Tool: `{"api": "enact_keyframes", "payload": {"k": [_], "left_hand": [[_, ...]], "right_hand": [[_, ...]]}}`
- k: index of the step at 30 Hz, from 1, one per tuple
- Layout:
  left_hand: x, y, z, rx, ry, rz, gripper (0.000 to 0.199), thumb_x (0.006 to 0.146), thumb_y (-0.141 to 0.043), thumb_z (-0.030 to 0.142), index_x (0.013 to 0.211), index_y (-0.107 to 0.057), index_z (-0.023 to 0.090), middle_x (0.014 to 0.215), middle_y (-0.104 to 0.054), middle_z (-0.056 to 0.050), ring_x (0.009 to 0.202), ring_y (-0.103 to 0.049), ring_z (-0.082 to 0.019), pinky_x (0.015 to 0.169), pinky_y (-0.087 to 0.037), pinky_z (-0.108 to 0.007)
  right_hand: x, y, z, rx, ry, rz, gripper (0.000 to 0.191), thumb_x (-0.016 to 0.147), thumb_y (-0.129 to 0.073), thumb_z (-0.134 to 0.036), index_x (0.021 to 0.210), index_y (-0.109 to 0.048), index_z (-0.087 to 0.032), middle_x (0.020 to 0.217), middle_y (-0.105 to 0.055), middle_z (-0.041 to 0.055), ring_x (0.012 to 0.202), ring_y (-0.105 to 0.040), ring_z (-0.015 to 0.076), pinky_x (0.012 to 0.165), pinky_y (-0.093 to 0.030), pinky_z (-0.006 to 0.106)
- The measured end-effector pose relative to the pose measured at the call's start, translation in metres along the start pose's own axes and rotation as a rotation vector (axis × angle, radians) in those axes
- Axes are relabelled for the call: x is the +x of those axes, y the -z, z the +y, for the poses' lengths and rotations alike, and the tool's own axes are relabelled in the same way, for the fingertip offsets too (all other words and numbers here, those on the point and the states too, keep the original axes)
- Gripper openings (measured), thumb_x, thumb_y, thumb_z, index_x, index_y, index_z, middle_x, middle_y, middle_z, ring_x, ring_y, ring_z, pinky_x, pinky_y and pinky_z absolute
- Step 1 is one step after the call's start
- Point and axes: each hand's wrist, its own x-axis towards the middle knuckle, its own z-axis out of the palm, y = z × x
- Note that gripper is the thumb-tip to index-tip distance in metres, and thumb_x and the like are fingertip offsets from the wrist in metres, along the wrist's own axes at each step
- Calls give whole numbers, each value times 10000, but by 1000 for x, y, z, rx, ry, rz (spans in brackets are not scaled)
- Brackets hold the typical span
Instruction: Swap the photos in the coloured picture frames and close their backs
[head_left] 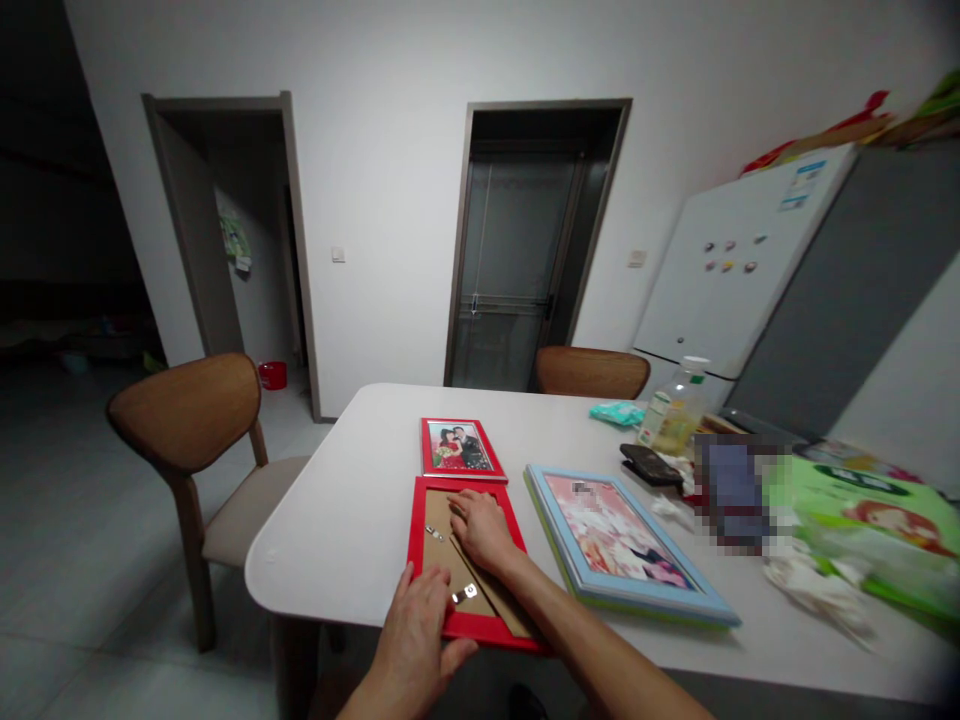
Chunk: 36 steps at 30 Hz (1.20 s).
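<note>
A red picture frame (417,520) lies face down at the near edge of the white table, its brown backing board (442,502) facing up. Metal clips show on the board, and a stand strip (480,580) runs slantwise along it. My left hand (420,625) grips the frame's near left corner, fingers over the side and thumb at the near edge. On the upper part of the board rests my right hand (484,528), fingers extended and slightly bent, palm down. Just beyond lies a second red picture frame (499,462), face up with a photo of a couple.
Right of my arm lies a stack of picture frames, a light blue frame (551,500) on top. Farther right are a black wallet-like item (651,466), a clear bottle (675,410), crumpled tissues (817,595) and a green package (862,500). Wooden chairs (187,410) flank the table (337,500).
</note>
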Motion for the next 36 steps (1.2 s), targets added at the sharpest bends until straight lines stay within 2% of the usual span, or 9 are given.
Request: {"api": "enact_keyframes", "payload": {"k": [3,6,9,13,17,25,27,32,36], "left_hand": [[0,1,1,1,3,-14,517,600,-681,227,1069,-480,149,1078,-573,-138,1014,-519,-285,900,-364,-523],[0,3,4,-18,44,-34,474,590,-683,211,1025,-505,149,1088,-566,-139,1026,-507,-285,916,-332,-536],[0,8,7,-80,78,-34,405,599,-667,204,975,-524,154,1096,-560,-131,1042,-493,-280,932,-301,-541],[3,18,9,-217,174,-11,296,651,-603,202,934,-531,147,1191,-481,-143,1110,-428,-266,943,-328,-475],[7,21,9,-387,293,47,383,676,-536,163,1052,-469,130,1283,-370,-147,1171,-358,-231,944,-357,-385],[10,16,6,-657,419,169,474,642,-551,193,1101,-438,156,1265,-396,-127,1172,-352,-243,977,-283,-397],[16,19,3,-797,448,182,472,665,-542,219,1114,-408,159,1193,-472,-120,1112,-427,-236,936,-335,-379],[30,36,-11,-1231,590,180,435,690,-512,255,1082,-343,174,841,-630,-43,700,-620,-187,621,-486,-302],[26,61,-37,-1270,699,245,432,652,-557,203,1046,-380,192,708,-627,15,581,-611,-149,530,-463,-238]], "right_hand": [[-17,11,4,62,11,7,348,753,-428,-312,1038,-570,-171,1038,-559,95,951,-472,193,803,-316,276],[-38,22,8,81,13,-88,358,675,-515,-381,966,-598,-191,920,-581,76,850,-504,184,726,-347,252],[-52,26,8,61,3,-126,328,619,-556,-330,916,-611,-204,877,-575,66,801,-511,178,677,-359,240],[-49,20,9,132,-27,-67,389,590,-528,-211,974,-587,-178,906,-595,79,841,-525,183,715,-374,245],[-41,18,12,203,-39,-63,444,563,-535,-200,1004,-571,-163,935,-615,85,856,-547,191,751,-388,263],[-42,42,6,292,-87,-51,422,563,-522,-185,979,-586,-152,962,-612,77,880,-550,188,782,-401,280],[-44,48,-2,327,-85,-35,422,564,-528,-182,981,-584,-151,964,-603,74,883,-544,185,788,-403,283],[-49,54,-22,397,31,2,361,620,-535,-230,971,-590,-166,908,-590,67,836,-535,174,760,-409,281],[-48,50,-5,361,-11,61,343,737,-439,-319,1005,-565,-146,957,-579,98,848,-530,180,750,-404,283]]}}
